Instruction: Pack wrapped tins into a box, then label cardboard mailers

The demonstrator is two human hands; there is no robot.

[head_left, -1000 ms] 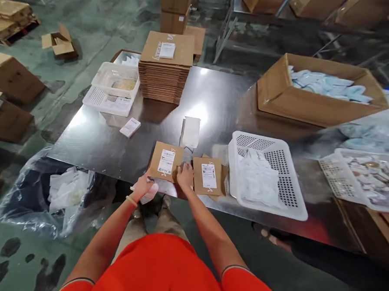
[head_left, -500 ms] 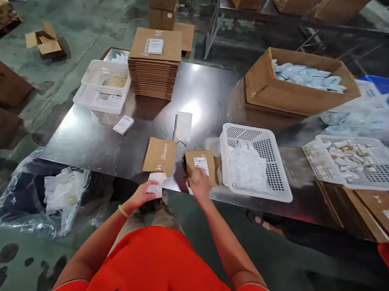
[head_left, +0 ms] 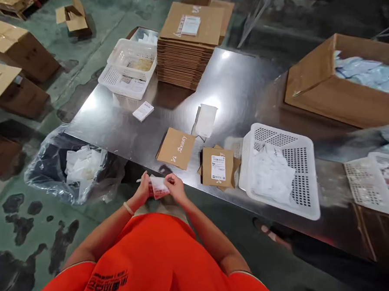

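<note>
A small white label sheet [head_left: 159, 187] is held in front of my body, just off the table's near edge. My left hand [head_left: 143, 191] grips its left side, and my right hand [head_left: 176, 189] pinches its upper right corner. Fine print on the sheet is too small to read. Closest to my hands on the table is a stack of flat brown card mailers [head_left: 178, 148] with white lettering. To its right sits a second mailer pile, the top mailer [head_left: 217, 167] bearing a white printed label. Behind them lies a stack of white slips [head_left: 206, 120].
A white basket [head_left: 288, 135] of white packets stands right, with a large carton [head_left: 324, 98] behind it. Tall stacked mailers [head_left: 186, 62], nested baskets [head_left: 122, 89] and label cards [head_left: 143, 111] are at the back left. A lined bin [head_left: 46, 172] stands below the table's left edge.
My right hand has left the labelled mailer on the right pile and come over to the sheet in my left hand. The view has shifted to the left.
</note>
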